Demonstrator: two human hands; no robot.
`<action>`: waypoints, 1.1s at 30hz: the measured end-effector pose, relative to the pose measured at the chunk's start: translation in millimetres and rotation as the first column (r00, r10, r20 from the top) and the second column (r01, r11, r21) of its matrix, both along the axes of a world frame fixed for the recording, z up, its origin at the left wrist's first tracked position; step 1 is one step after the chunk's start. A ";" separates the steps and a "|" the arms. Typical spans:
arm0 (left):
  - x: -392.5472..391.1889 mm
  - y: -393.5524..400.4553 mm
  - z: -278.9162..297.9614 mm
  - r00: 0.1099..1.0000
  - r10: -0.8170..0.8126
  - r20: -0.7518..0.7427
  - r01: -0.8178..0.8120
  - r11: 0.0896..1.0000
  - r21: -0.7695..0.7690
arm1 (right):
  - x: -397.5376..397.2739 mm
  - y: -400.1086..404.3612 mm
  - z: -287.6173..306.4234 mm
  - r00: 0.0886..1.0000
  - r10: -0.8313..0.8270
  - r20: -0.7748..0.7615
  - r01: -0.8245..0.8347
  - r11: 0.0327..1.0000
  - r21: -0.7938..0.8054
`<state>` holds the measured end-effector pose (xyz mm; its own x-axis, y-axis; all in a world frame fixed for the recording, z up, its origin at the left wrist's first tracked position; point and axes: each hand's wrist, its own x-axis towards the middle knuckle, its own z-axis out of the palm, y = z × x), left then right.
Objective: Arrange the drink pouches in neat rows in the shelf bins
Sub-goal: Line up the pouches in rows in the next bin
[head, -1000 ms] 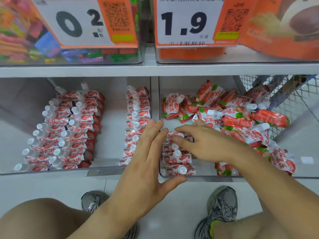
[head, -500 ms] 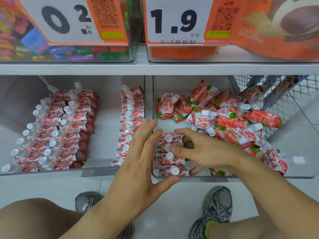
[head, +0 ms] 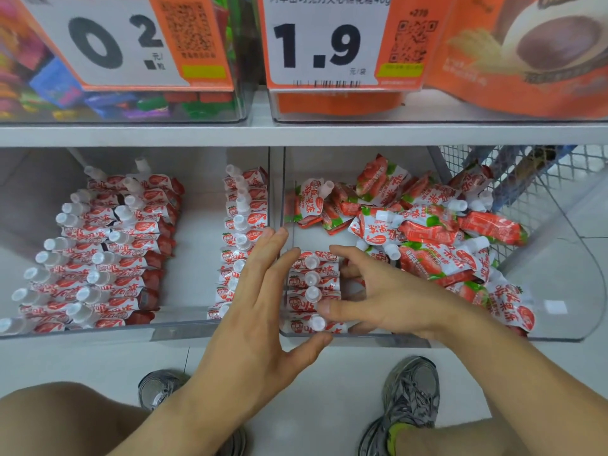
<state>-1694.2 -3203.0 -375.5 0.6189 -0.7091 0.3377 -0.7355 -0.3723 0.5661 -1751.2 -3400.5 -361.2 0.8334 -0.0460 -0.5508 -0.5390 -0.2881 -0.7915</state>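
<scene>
The short row of pouches [head: 312, 291] lies at the front-left corner of the right bin [head: 362, 337], pressed against its left wall, white caps lined up one behind another from the front lip toward 12 o'clock. Each pouch in it lies with its long axis across the bin, from 9 to 3 o'clock, so the row itself grows away from the person. It looks about five pouches deep, with bare bin floor beyond it.

The right hand [head: 385, 301] sits just at 3 o'clock of this row, inside the bin, fingers spread and loosely curved; its thumb tip touches the row near a front cap and its index finger reaches over the back end. It appears to hold nothing, steadying the row's right side. The left hand [head: 263, 311] lies at 9 o'clock, fingers straight and together along the bin's dividing wall, thumb at the front lip, gripping nothing.

The loose heap of pouches [head: 427, 232] lies from 1 to 3 o'clock of the row, nearest the right hand, so that hand is likely the one to fetch the next pouch and turn it crosswise. The left bin [head: 98, 327] at 9 o'clock already holds three neat rows.
</scene>
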 end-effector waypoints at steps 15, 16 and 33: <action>3.7 3.8 -1.8 0.999 -0.017 0.044 0.015 0.999 0.038 | 128.4 -44.7 -31.5 0.920 0.330 0.213 0.009 0.526 -0.851; 3.9 3.6 -2.4 0.999 -0.020 0.047 0.018 0.999 0.039 | 128.9 -45.1 -29.7 0.916 0.323 0.238 0.031 0.535 -0.844; 2.9 4.4 -3.2 0.998 -0.025 0.049 0.023 0.999 0.048 | 75.0 -30.0 -10.4 0.914 0.347 0.210 -0.126 0.735 -0.667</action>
<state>-1691.4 -3198.6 -378.7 0.5848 -0.7397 0.3331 -0.7713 -0.3798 0.5107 -1676.1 -3430.5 -371.5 0.9799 -0.0654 -0.1885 -0.1511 -0.8602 -0.4871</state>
